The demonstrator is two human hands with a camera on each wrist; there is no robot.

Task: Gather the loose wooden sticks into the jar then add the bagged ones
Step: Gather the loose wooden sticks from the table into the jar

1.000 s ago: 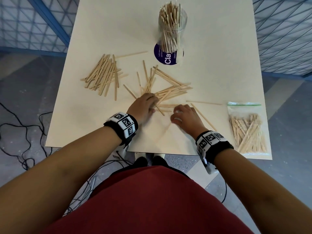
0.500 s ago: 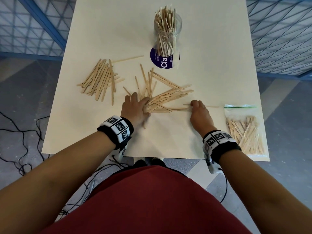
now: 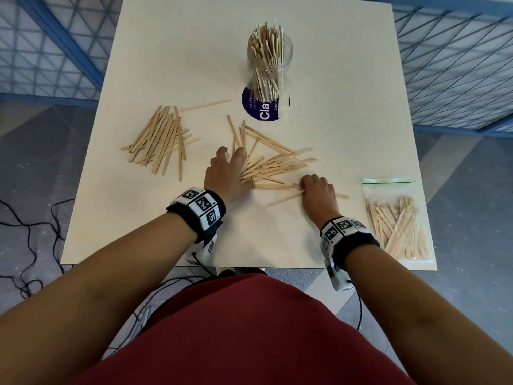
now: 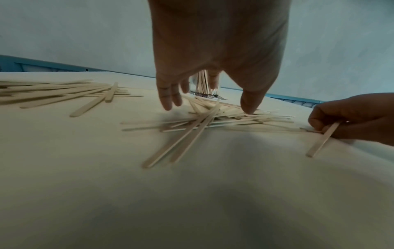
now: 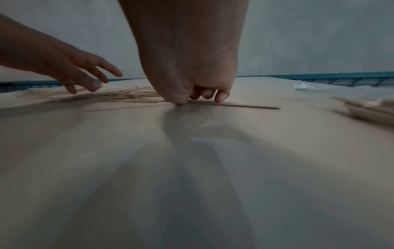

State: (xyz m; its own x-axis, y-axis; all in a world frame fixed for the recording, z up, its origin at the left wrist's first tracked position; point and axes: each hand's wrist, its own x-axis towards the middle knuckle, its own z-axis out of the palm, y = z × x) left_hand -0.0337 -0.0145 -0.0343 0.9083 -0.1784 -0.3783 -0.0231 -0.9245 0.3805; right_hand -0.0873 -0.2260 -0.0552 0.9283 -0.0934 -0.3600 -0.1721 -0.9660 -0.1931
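A clear jar (image 3: 268, 68) packed with upright wooden sticks stands at the table's far middle. Loose sticks lie in a left pile (image 3: 162, 140) and a centre pile (image 3: 277, 163). My left hand (image 3: 227, 169) lies flat with fingers spread on the centre pile's left end; in the left wrist view its straight fingers (image 4: 168, 99) reach down to those sticks (image 4: 200, 121). My right hand (image 3: 316, 188) is curled at the pile's right end and pinches a stick (image 4: 324, 138) against the table. In the right wrist view its fingertips (image 5: 220, 98) press on a thin stick (image 5: 251, 105).
A clear zip bag (image 3: 397, 220) of sticks lies at the table's (image 3: 166, 229) front right corner, close to the edge. A purple round label (image 3: 263, 113) sits at the jar's foot. One stray stick (image 3: 205, 105) lies left of the jar. Cables trail on the floor at left.
My right hand reached out to the stray sticks on the right and has now curled onto them. My left hand flattened and slid forward onto the centre pile.
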